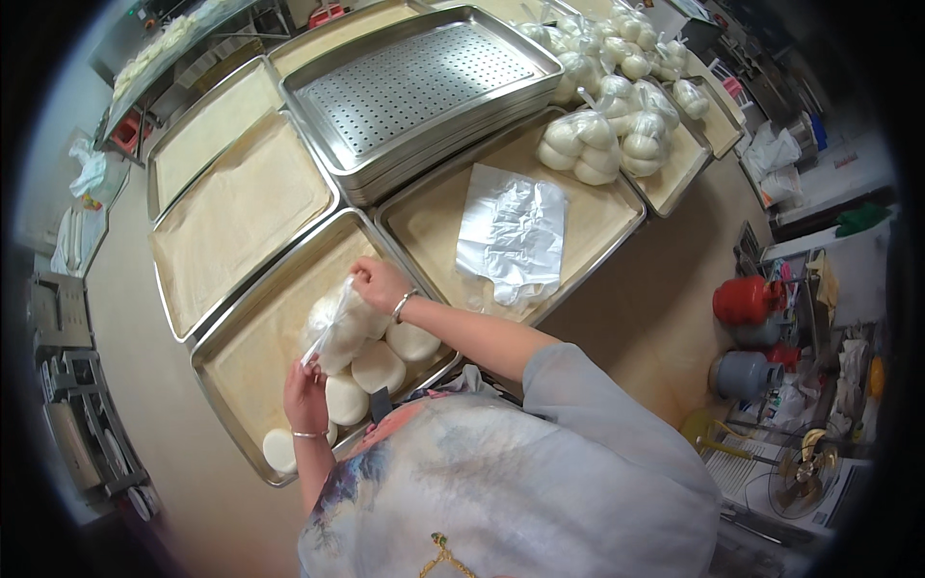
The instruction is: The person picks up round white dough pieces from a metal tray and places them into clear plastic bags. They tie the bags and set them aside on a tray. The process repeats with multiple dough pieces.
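Note:
A clear plastic bag [338, 329] with white steamed buns or dough rounds inside stands on the lined metal tray before me. My left hand [305, 397] pinches the near left edge of its mouth, while my right hand [379, 283] grips the far right side. Loose flat white buns [378, 367] lie in the same tray [249, 455], between the bag and my body. One more bun [280, 451] sits in the near left corner. On the neighbouring tray to the right is a flat stack of empty plastic bags [512, 235]. The bag's far side is hidden.
A tall stack of perforated metal trays [426, 94] stands beyond. Knotted bags of buns [580, 144] crowd the far right trays. Paper-lined trays [238, 206] lie at left. Gas cylinders [744, 300] and a fan [803, 473] stand at the right.

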`<move>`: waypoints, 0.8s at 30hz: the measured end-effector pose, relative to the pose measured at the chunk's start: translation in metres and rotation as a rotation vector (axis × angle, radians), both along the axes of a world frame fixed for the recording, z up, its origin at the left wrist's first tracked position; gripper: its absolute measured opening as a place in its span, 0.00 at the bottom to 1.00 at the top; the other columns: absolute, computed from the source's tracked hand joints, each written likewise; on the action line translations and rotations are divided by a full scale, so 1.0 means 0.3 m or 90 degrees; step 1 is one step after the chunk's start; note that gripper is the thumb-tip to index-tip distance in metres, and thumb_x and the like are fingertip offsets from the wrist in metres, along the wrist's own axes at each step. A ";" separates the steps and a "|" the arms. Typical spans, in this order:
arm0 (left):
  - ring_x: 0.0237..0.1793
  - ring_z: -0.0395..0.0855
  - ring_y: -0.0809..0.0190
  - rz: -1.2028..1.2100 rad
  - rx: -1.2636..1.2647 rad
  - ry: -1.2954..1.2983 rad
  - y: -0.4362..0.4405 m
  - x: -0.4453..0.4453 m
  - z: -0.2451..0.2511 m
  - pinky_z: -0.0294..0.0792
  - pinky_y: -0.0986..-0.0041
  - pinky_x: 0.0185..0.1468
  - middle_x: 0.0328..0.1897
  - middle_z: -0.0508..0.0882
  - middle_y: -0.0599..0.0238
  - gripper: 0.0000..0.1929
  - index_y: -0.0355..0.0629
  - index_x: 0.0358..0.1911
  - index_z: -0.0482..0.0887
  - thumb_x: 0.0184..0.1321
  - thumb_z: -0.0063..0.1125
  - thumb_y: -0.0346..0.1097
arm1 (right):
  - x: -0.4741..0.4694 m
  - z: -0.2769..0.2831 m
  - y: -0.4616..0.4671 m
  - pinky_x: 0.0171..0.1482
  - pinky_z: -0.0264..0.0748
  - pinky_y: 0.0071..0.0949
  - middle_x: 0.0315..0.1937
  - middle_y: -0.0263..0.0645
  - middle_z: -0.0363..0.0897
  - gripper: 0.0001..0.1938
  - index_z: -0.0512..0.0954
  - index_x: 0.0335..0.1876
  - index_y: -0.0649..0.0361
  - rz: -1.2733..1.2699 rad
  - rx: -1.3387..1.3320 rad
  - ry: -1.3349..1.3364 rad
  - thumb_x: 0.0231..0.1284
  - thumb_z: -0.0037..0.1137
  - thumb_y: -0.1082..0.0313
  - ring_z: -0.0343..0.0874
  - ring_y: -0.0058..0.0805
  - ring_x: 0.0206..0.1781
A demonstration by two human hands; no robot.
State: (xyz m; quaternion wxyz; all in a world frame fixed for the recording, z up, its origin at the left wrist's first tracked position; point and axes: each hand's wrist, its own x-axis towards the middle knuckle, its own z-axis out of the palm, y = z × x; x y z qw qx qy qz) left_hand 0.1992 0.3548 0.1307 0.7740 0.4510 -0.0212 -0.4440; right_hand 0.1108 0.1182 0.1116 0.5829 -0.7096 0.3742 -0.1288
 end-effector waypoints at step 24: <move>0.36 0.73 0.73 -0.043 0.212 -0.216 0.026 -0.104 0.027 0.68 0.82 0.42 0.46 0.81 0.62 0.13 0.36 0.53 0.76 0.68 0.48 0.33 | -0.842 0.327 -0.520 0.20 0.51 0.16 0.15 0.25 0.61 0.08 0.72 0.27 0.57 -0.273 0.152 -0.494 0.61 0.42 0.70 0.56 0.14 0.16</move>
